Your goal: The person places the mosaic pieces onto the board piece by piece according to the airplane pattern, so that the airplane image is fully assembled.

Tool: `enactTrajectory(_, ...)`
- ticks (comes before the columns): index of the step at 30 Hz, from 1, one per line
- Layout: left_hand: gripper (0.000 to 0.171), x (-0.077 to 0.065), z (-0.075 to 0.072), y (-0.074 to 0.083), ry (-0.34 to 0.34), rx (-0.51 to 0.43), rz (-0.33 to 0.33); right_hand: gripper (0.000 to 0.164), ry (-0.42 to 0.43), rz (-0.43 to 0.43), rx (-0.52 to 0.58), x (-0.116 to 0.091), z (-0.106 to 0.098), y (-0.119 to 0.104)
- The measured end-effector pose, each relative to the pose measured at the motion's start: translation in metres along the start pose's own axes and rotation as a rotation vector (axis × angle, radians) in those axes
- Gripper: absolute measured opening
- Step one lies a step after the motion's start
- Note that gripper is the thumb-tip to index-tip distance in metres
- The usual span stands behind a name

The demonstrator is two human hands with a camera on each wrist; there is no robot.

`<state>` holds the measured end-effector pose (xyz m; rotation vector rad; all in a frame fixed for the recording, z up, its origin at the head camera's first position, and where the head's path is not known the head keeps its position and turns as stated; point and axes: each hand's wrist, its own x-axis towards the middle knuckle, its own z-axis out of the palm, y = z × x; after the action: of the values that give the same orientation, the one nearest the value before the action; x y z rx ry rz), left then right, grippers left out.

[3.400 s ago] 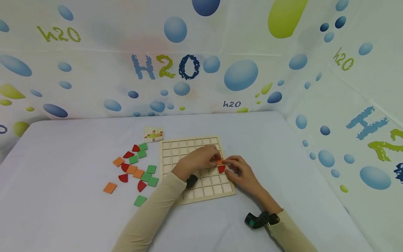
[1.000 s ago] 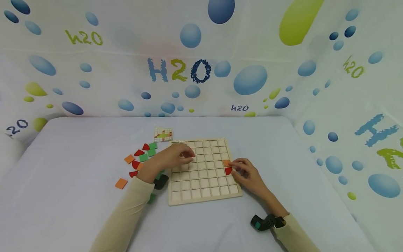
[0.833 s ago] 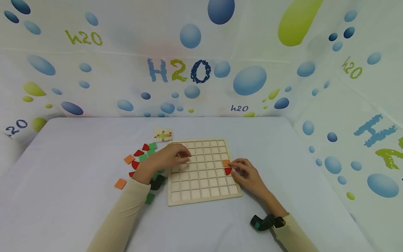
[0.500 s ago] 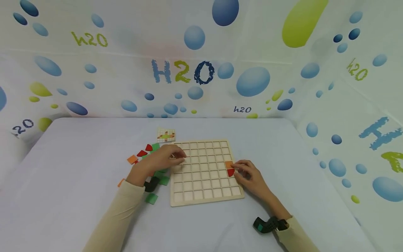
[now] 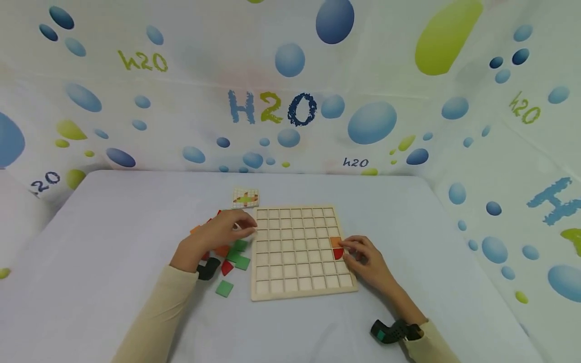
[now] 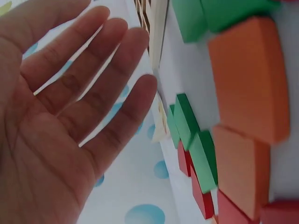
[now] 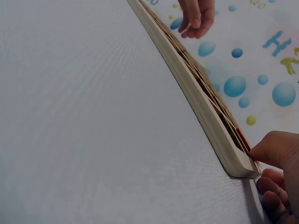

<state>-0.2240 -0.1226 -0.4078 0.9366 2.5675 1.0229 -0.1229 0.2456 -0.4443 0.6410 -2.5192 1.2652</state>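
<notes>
My left hand hovers above the loose tiles at the board's left, fingers loosely extended; the left wrist view shows an open palm holding nothing. Beneath it lie orange squares, green squares and red quarter-round tiles, some hidden by the hand. The wooden grid board lies flat. Near its right edge one orange square sits in a cell just above a red quarter-round piece. My right hand rests at that edge, fingertips touching by these two pieces.
A small pattern card lies behind the board's far left corner. White cloth covers the table, and a printed bubble backdrop rises behind it. Dark cameras are strapped to both wrists.
My left hand has left the orange piece at the board's right side and moved left across the board to above the loose tiles. The right hand has stayed at the board's right edge.
</notes>
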Motion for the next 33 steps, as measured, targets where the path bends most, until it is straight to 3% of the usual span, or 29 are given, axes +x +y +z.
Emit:
enactTrajectory(4, 0.02, -0.003, -0.002, -0.005, 0.041, 0.028, -0.013, 0.03, 0.032, 0.012, 0.004, -0.005, 0.005, 0.017)
enactTrajectory(12, 0.02, -0.011, -0.008, -0.011, 0.101, 0.066, -0.125, 0.031, 0.01, 0.009, 0.042, -0.013, 0.01, 0.038)
enactTrajectory(20, 0.022, -0.017, -0.017, -0.012, 0.188, 0.076, -0.198, 0.031, 0.024, 0.004, 0.04, -0.008, 0.01, 0.033)
enactTrajectory(29, 0.026, -0.025, -0.023, -0.019, 0.217, 0.084, -0.293, 0.028, 0.01, 0.019, 0.018, -0.004, 0.002, -0.002)
enactTrajectory(33, 0.022, -0.026, -0.023, -0.024, 0.229, 0.09, -0.286, 0.029, 0.02, 0.014, 0.015, -0.006, 0.006, 0.015)
